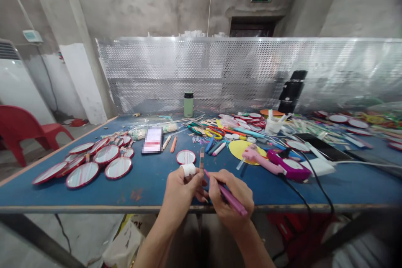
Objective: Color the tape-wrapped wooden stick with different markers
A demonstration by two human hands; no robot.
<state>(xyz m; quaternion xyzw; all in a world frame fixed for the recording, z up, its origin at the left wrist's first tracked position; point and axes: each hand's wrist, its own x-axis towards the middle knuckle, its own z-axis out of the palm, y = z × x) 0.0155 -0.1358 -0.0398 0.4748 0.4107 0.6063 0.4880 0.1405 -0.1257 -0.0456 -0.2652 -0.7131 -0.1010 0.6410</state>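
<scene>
My left hand (182, 190) is closed, pinching a thin flat wooden stick (201, 158) that stands upright above the blue table's front edge (94, 207). One of its fingers wears a white tape wrap (189, 169). My right hand (230, 199) is closed round a pink marker (226, 194), whose tip touches the stick near my left fingers. A single round red-rimmed disc (186, 157) lies on the table just beyond my hands.
Several red-rimmed round discs (94, 161) lie at the left. A pink glue gun (270, 163) with a black cord, a yellow disc (240, 148), markers, scissors (201, 130), a green bottle (188, 104) and a phone (318, 142) crowd the middle and right. A red chair (21, 130) stands at far left.
</scene>
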